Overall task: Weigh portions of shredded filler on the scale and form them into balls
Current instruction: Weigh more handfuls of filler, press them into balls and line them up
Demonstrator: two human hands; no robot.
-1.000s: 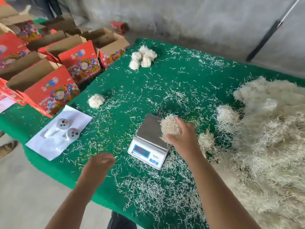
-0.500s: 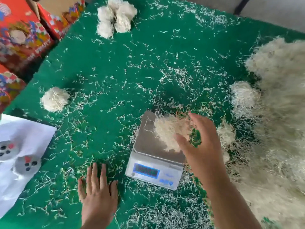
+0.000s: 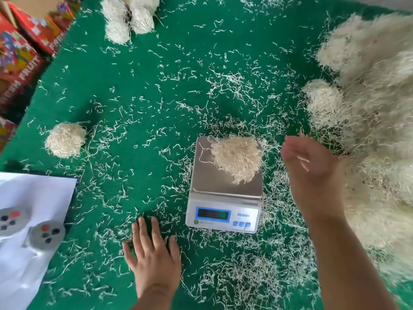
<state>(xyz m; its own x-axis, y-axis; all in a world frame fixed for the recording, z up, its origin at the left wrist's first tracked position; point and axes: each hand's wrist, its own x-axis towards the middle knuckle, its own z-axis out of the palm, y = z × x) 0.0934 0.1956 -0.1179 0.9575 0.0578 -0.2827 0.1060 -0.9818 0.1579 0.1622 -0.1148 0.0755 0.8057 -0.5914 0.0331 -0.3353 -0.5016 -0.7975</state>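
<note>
1. Left hand (image 3: pixel 154 253) lies flat on the green felt (image 3: pixel 138 90), fingers spread.
2. Right hand (image 3: pixel 310 171) hovers beside the scale (image 3: pixel 225 186), fingers relaxed, empty.
3. A fluffy clump (image 3: pixel 238 158) of pale shreds sits on the scale's steel platter.
4. Round ball (image 3: pixel 65 139) lies left; loose pile (image 3: pixel 375 121) right.

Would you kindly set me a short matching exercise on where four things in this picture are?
Things:
1. portion of filler
2. left hand
3. single ball
4. big loose heap

Places:
A. lying alone on the green cloth, left of the scale
B. along the right side of the table
C. on the steel pan of the scale
D. flat on the cloth, near left of the scale

Pairs: 1-C, 2-D, 3-A, 4-B
</note>
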